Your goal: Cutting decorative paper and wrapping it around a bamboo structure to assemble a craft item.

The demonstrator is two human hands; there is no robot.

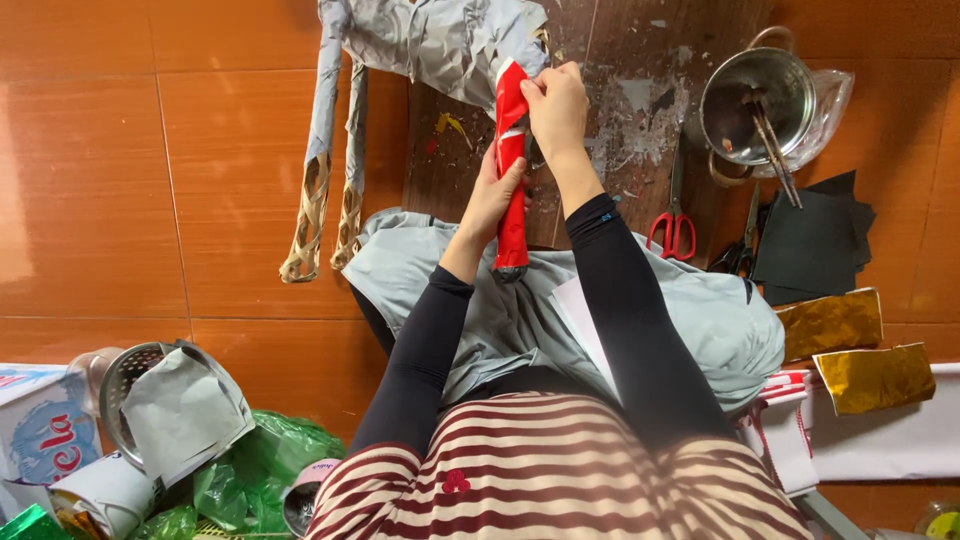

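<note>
The red paper-wrapped limb [511, 170] of a grey papered figure [440, 40] stands upright just above the middle of the view, over a dark, glue-spattered board [620, 120]. The left hand [492, 200] is closed round its middle, fingers wrapped behind and thumb in front; the right hand [556, 105] pinches the red paper at its top end, fingertips drawn tight together where it meets the grey body. To lay the paper cleanly, I would judge it best to keep the lower grip steady and smooth the red sheet from the top down, pressing out creases before the paste sets. At three o'clock from the hands lie red-handled scissors [673, 225]; at two o'clock a steel pot [757, 100] holding tools; beyond it black sheets [815, 240] and two crumpled gold foil pieces [850, 350]. At eight o'clock, low at the left edge, sits a white carton [40, 425] with a blue round label and red lettering, beside green foil wrappers [250, 470].
</note>
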